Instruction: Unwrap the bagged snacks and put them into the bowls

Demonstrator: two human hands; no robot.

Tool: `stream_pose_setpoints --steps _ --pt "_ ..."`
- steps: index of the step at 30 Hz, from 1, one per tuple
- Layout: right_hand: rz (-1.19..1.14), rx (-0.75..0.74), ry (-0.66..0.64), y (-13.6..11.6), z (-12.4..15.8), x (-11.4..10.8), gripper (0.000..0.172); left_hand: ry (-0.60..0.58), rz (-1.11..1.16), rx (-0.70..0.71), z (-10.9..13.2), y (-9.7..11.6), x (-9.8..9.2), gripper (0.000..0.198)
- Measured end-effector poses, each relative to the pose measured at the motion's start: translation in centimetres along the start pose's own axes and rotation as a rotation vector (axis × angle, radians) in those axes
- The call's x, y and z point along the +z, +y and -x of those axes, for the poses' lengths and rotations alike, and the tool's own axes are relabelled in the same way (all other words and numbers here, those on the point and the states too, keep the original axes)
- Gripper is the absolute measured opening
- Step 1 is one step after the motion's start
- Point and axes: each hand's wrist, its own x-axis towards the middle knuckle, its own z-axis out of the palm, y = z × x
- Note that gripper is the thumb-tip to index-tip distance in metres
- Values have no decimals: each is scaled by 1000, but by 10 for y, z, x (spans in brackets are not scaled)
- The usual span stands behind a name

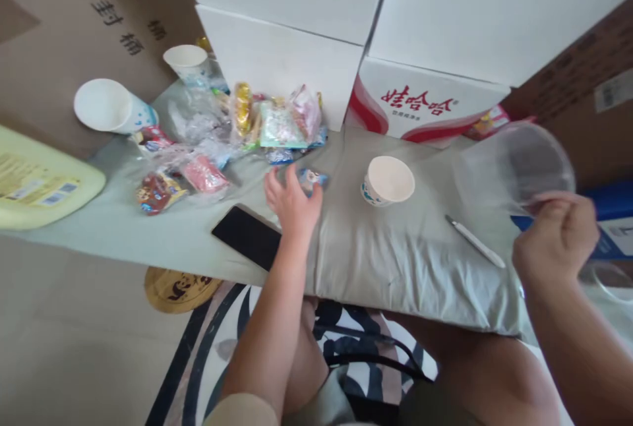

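Observation:
My left hand (291,202) reaches over the grey cloth (386,261) and closes its fingers on a small blue-wrapped sweet (311,179). Behind it lies a heap of wrapped snacks (237,126) in clear plastic. My right hand (556,241) is raised at the right, fingers curled round the rim of a clear plastic container (514,165), which tilts up and to the left. A white paper cup (388,181) stands upright between the two hands.
A black phone (247,236) lies by my left wrist and a white pen (475,241) near the right hand. Two more paper cups (111,106) sit at the back left, a yellow jug (44,182) at far left, and white boxes (425,99) behind.

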Motion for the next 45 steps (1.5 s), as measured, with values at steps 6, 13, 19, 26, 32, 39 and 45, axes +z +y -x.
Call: stream_pose_setpoints --steps 6,13,19,26,32,39,45 --pt "123 -67 -272 53 24 26 53 -230 -79 56 -12 -2 22 54" --pt "-105 -88 -311 78 67 22 39 -554 1004 -490 33 19 8 38" --pt "60 -100 -539 92 71 32 43 -1036 1349 -520 59 29 15 71" --pt "-75 -24 -450 108 64 45 41 -1253 1185 -394 79 37 36 61" --pt "-635 65 -513 81 74 35 32 -867 1284 -178 88 56 49 67" --pt "-920 102 -604 30 86 11 27 -675 1091 -31 98 44 74 68" --pt "-700 -205 -763 28 91 21 34 -549 1118 82 87 42 66 68"
